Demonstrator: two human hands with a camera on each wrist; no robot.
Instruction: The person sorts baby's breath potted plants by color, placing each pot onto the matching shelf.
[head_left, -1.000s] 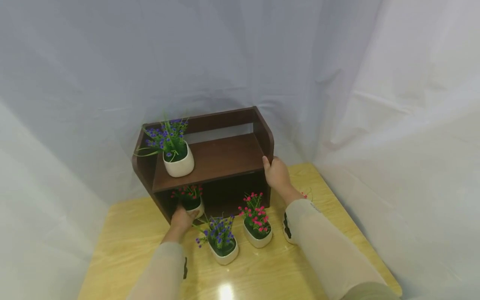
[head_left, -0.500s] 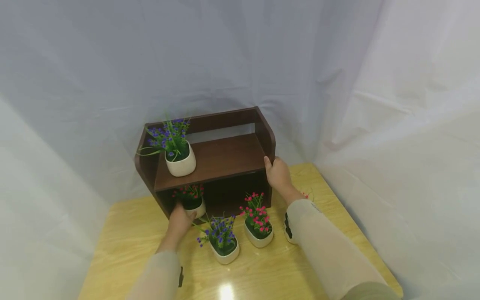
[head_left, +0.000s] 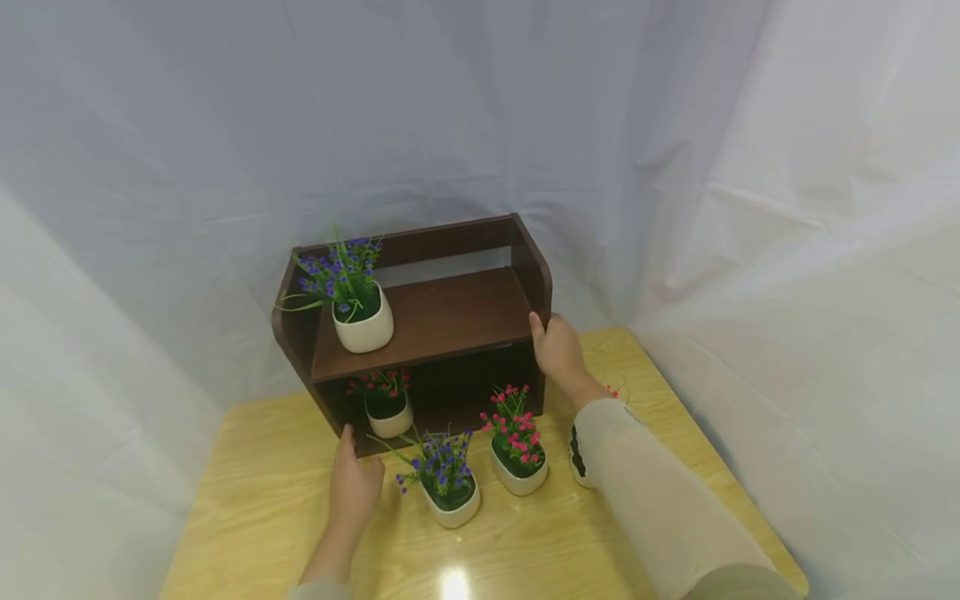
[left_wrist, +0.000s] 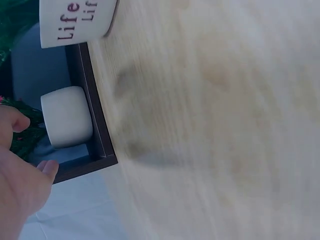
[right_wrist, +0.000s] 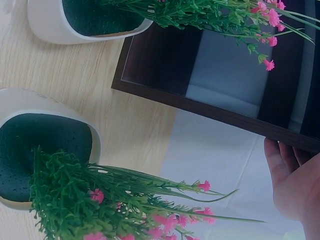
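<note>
A dark brown two-tier shelf [head_left: 457, 312] stands on the table, its right side panel gripped by my right hand [head_left: 558, 346], thumb at the front edge and fingers along the outside [right_wrist: 287, 160]. Inside the lower tier at the left sits a white pot of red flowers [head_left: 390, 417]; the left wrist view shows this white pot [left_wrist: 67, 117] too. My left hand [head_left: 354, 483] is just in front of it by the shelf's lower left corner, thumb and fingers apart, holding nothing. On the upper tier at the left is a white pot of purple flowers [head_left: 363, 325].
On the table in front of the shelf stand a second purple-flowered pot [head_left: 453, 508] and a pink-flowered pot [head_left: 517, 471]. Another pink-flowered pot [right_wrist: 50, 105] is mostly behind my right sleeve in the head view. White sheeting [head_left: 465, 108] hangs behind.
My left hand has let go of the red-flowered pot and drawn back toward me, out of the lower tier. The right hand keeps its grip on the shelf.
</note>
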